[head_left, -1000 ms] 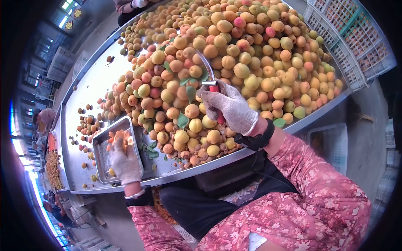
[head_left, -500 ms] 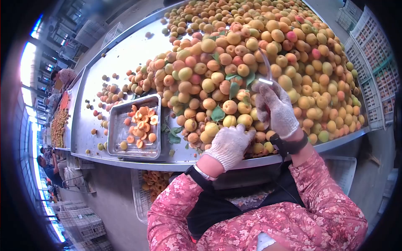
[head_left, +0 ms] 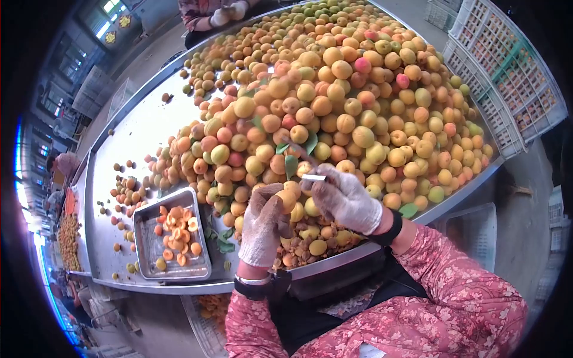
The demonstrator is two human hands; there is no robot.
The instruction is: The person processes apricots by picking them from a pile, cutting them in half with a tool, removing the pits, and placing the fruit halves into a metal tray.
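My left hand (head_left: 261, 230), in a pale knit glove, is closed on a yellow-orange apricot (head_left: 288, 201) at the near edge of the fruit heap. My right hand (head_left: 349, 200), gloved too, grips a small curved knife (head_left: 314, 178) with a bright metal part, its thin end blurred over the fruit. The two hands are close together, the right one beside the apricot. A large heap of apricots (head_left: 364, 137) with a few green leaves (head_left: 290, 166) spreads beyond them. Below my hands lie brownish pits and scraps (head_left: 307, 247).
A metal tray (head_left: 206, 262) with halved apricots (head_left: 178, 232) stands at left on the metal table (head_left: 128, 161). Plastic crates (head_left: 507, 65) are stacked at right. A crate with orange pieces (head_left: 212, 310) sits below the table edge. Another person's gloved hands (head_left: 228, 13) are across the table.
My left hand has risen from the table's near edge and now holds an apricot. My right hand has come down and left toward it with the knife. The view has shifted, showing another person opposite.
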